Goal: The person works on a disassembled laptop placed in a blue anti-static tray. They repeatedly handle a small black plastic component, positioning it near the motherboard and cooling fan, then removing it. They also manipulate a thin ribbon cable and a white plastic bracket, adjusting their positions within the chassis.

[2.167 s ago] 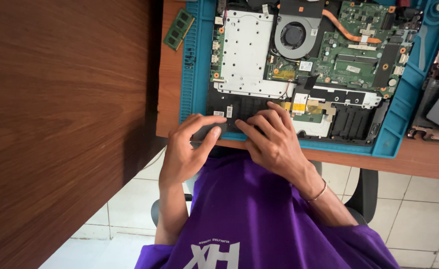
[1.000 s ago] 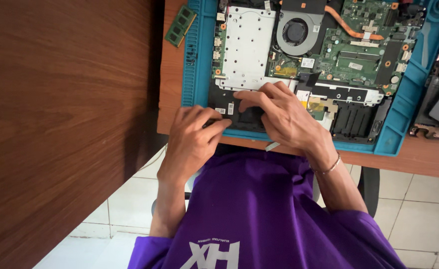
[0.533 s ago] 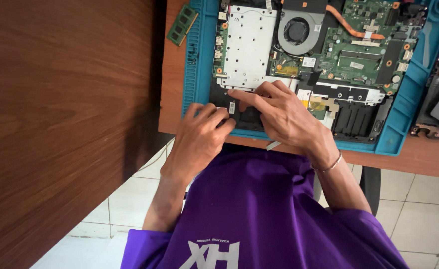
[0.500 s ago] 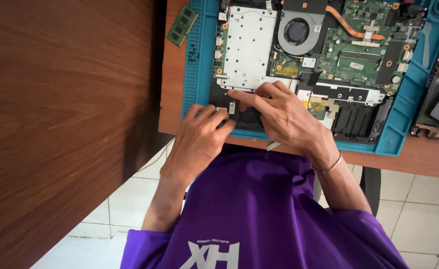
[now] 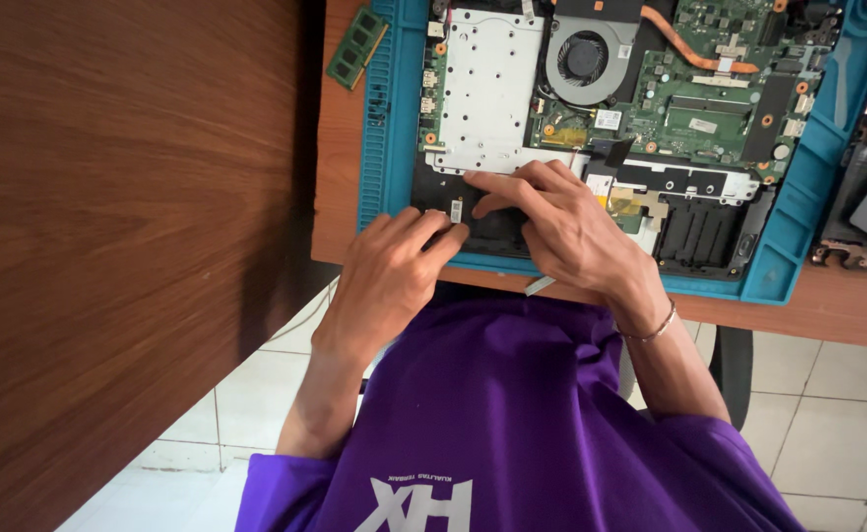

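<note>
I press on a dark flat part [image 5: 487, 222] inside the open laptop [image 5: 591, 128]. It sits in the near left corner of the laptop's insides, close to the near edge of the blue mat [image 5: 379, 118]. My left hand [image 5: 394, 271] has its fingers together and bent, with the tips resting on the left end of that dark part. A moment ago this hand sat lower, by the edge of the desk; now it has crept up so its fingertips meet the part. My right hand [image 5: 561, 222] lies flat over the right side of it, fingers a little apart, with one finger stretched out along the near edge of the silver plate [image 5: 487, 84]. I cannot tell if either hand pinches anything; they seem only to push down. So both hands are now on the same piece, working at it together.

Past the silver plate sits a round fan [image 5: 583, 57] and then the green board [image 5: 719, 99]. A small green memory stick [image 5: 357, 46] lies on the wooden desk [image 5: 340, 197] just off the far left corner of the mat. My purple shirt [image 5: 512, 424] fills the space below
</note>
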